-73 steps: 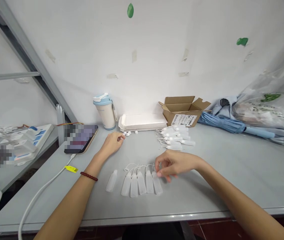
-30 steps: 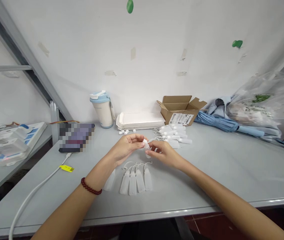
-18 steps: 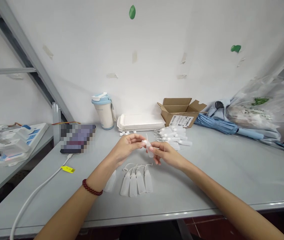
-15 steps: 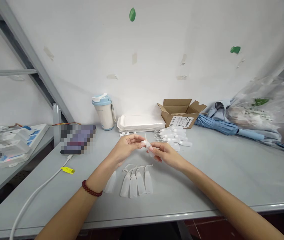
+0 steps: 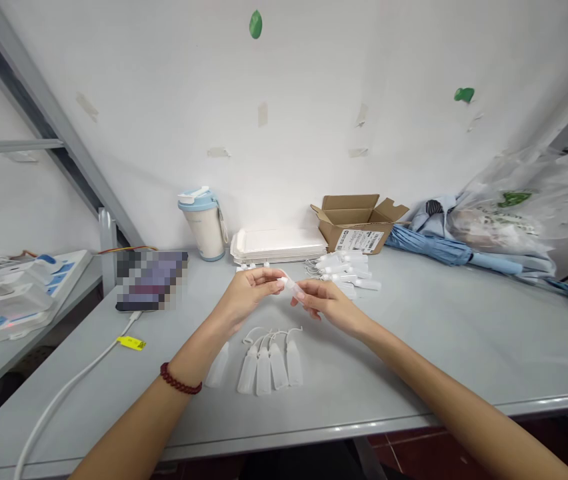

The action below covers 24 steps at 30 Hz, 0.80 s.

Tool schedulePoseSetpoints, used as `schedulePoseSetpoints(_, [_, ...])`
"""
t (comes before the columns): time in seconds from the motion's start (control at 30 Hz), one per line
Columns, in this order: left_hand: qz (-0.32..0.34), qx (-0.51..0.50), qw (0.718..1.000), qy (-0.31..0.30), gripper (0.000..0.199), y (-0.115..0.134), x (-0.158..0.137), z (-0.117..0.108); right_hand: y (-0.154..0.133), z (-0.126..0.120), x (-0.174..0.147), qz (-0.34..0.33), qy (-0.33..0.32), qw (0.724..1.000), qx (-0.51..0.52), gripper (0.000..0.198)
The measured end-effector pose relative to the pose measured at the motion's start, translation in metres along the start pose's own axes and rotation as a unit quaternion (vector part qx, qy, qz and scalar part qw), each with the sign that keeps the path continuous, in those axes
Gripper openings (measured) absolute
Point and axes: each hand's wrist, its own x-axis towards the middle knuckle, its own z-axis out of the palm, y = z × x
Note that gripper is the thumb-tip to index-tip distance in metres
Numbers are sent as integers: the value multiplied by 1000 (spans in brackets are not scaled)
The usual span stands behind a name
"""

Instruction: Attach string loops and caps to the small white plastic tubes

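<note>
Between my hands, above the grey table [image 5: 394, 347], is a small translucent squeeze bottle [image 5: 294, 289]. My left hand [image 5: 251, 293] pinches its white cap end with thumb and forefinger. Fingers of my right hand [image 5: 331, 303] are closed round its body, which tilts down to the right. Below my hands, several like bottles [image 5: 270, 370] lie in a row, thin white tubes curling from their tops. One more bottle [image 5: 218, 365] lies beside my left wrist, partly hidden. Behind my right hand is a pile of bottles [image 5: 349, 267] with tubes. Small white caps [image 5: 253, 267] stand behind my left hand.
At the back stand a lidded tumbler [image 5: 204, 227], a stack of white trays [image 5: 279, 247] and an open cardboard box [image 5: 351, 230]. A blue umbrella [image 5: 429, 245] and a plastic bag [image 5: 509, 207] lie right. A phone [image 5: 157, 280] with a cable [image 5: 77, 380] lies left.
The bottle in my hands has turned from nearly upright to a slant, its tube now bending to the left. Both hands keep their grip. The view has shifted slightly.
</note>
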Motion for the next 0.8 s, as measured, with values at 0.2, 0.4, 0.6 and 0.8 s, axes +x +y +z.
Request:
schedulePoseSetpoints(0.2, [2, 66, 998, 4, 21, 8, -3, 4, 2, -3, -1, -3, 5, 1000, -21, 29])
schedulePoseSetpoints(0.4, [19, 83, 996, -22, 21, 7, -2, 2, 5, 0, -2, -19, 17, 1000, 11, 31])
schedulePoseSetpoints(0.6, [16, 99, 993, -65, 24, 6, -2, -2, 2, 0, -4, -38, 15, 999, -18, 31])
schedulePoseSetpoints(0.8, [-40, 94, 990, -99, 37, 5, -4, -1, -3, -1, -6, -80, 23, 990, -117, 27])
